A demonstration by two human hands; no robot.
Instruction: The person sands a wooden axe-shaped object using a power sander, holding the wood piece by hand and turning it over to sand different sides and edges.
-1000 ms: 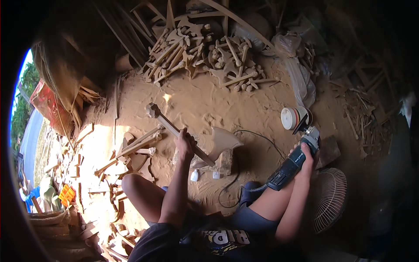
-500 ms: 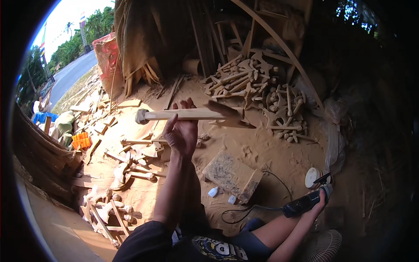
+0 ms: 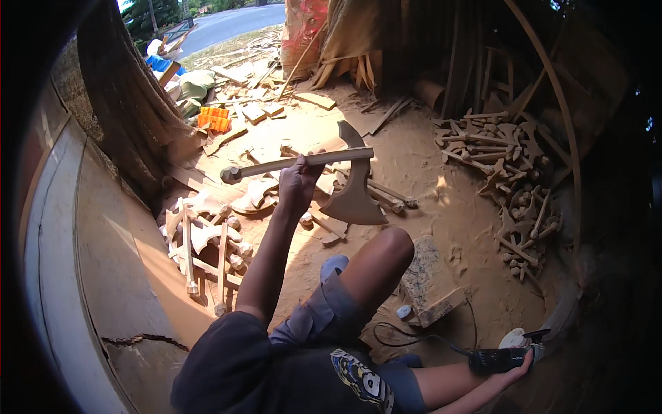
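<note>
My left hand (image 3: 298, 186) is closed round the middle of the handle of a carved wooden axe (image 3: 354, 194). The axe is raised above the floor, its knobbed end to the left and its broad curved blade at the right, seen from the flat side. At the lower right, my right hand (image 3: 520, 370) grips a dark angle grinder (image 3: 494, 360) by its body. The grinder has a pale round disc (image 3: 514, 338) at its head and a black cord running off to the left. Its fingers are partly hidden. The two tools are well apart.
Several wooden axes (image 3: 207, 241) lie piled at the left, and a larger heap (image 3: 514, 155) lies at the back right. A worn wooden block (image 3: 427, 276) sits beside my bent knee. The cord (image 3: 427, 338) loops over the dusty floor. An orange object (image 3: 214, 119) lies among scraps.
The view has swung left. The axe has turned from edge-on, so its blade now shows broadside. My bent knee has come into view; the grinder stays in my right hand.
</note>
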